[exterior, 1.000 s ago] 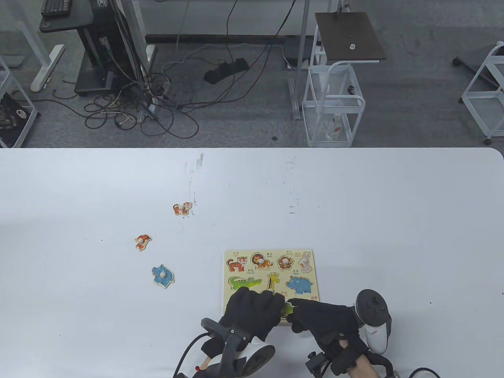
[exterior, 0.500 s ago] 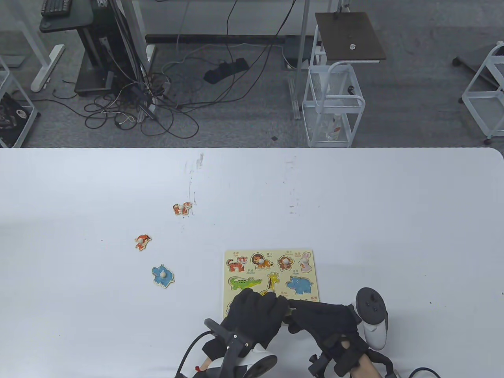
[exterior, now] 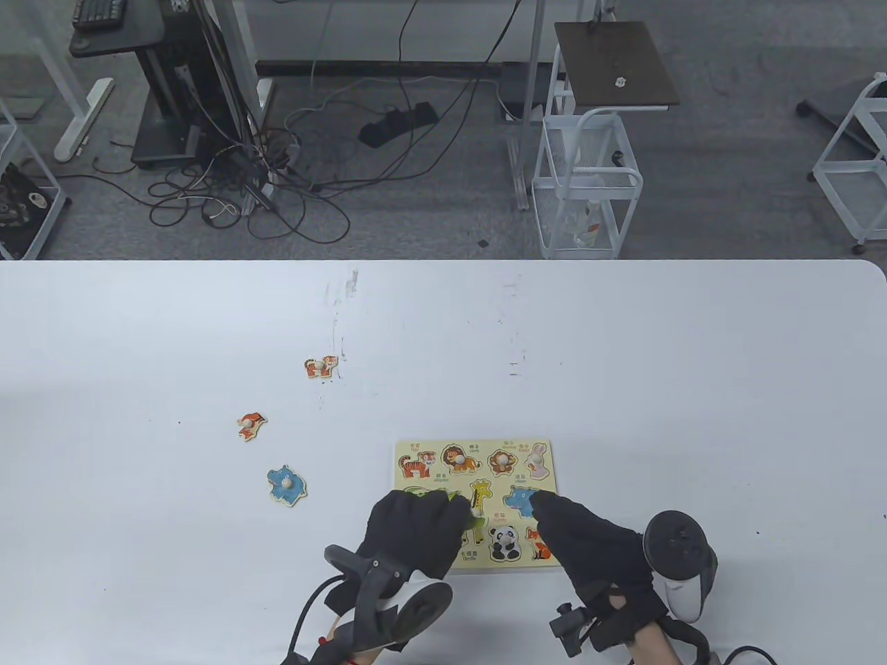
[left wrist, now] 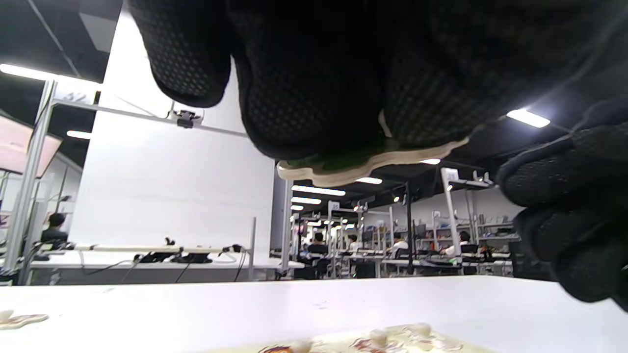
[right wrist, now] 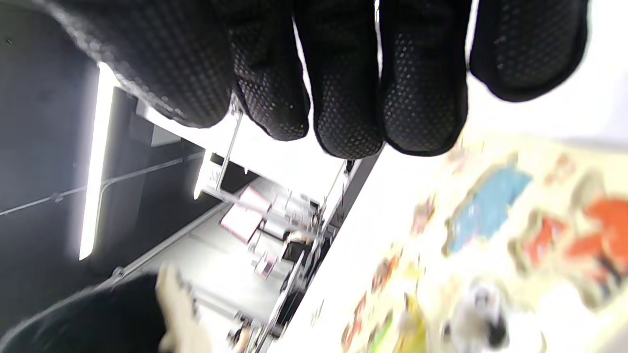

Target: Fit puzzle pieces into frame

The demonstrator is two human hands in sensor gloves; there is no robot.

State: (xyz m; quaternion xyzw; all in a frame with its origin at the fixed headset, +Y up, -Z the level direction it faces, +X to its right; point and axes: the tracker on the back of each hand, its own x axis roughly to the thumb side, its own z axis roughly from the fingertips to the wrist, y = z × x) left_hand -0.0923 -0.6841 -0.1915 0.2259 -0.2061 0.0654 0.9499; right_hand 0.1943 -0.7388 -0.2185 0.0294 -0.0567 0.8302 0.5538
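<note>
The yellow puzzle frame (exterior: 407,449) lies near the table's front edge, with animal pieces seated in it: a lion (exterior: 459,458), a monkey (exterior: 500,460) and a panda (exterior: 504,542). My left hand (exterior: 461,516) is over the frame's left side and grips a green piece with a cream edge (left wrist: 373,159); it is lifted off the board. A bit of green shows by its fingertips in the table view (exterior: 477,532). My right hand (exterior: 547,512) is over the frame's right side by the blue hippo picture (exterior: 516,497), fingers extended and holding nothing.
Three loose pieces lie on the white table left of the frame: an orange tiger (exterior: 321,366), a small orange animal (exterior: 251,424) and a blue animal (exterior: 286,484). The table's front edge is just below my hands.
The hands, which met over the green piece at the frame's lower edge, have parted. My left hand moved up and left with the piece; my right hand moved right, uncovering the panda.
</note>
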